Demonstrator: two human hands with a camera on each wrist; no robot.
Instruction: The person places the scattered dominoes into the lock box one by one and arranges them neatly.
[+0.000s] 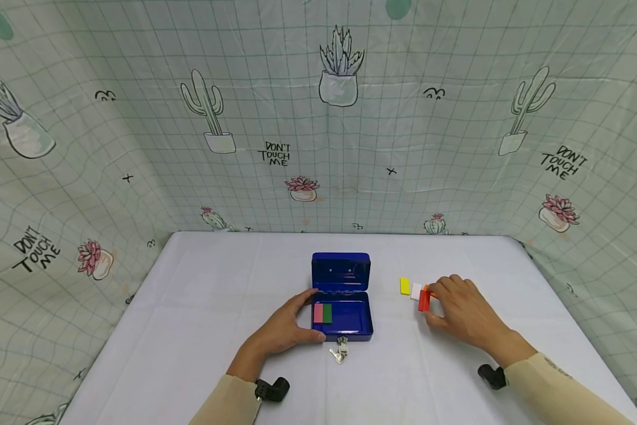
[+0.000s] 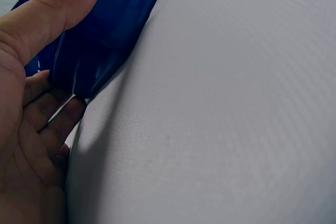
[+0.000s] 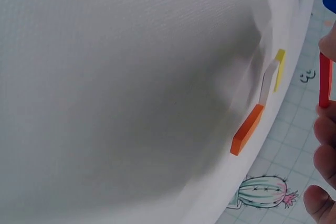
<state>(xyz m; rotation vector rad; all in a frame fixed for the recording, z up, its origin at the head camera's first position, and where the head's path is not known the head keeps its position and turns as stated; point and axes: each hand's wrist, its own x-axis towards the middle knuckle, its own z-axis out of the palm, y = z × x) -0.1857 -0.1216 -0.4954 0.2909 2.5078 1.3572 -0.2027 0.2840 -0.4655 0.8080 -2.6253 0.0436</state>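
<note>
A blue metal cash box stands with its lid raised at the middle of the table. My left hand holds it by the left side, thumb at the front corner and fingers towards the hinge. Inside, a pink block and a green block lie side by side at the left. Off to the right, my right hand pinches a red block between thumb and fingers; the right wrist view shows it raised. Below it lies an orange block, mostly hidden in the head view.
Beyond the orange block, a white block and a yellow block lie on the white tablecloth. Keys hang from the lock at the box's front. A printed curtain encloses the table's back and sides.
</note>
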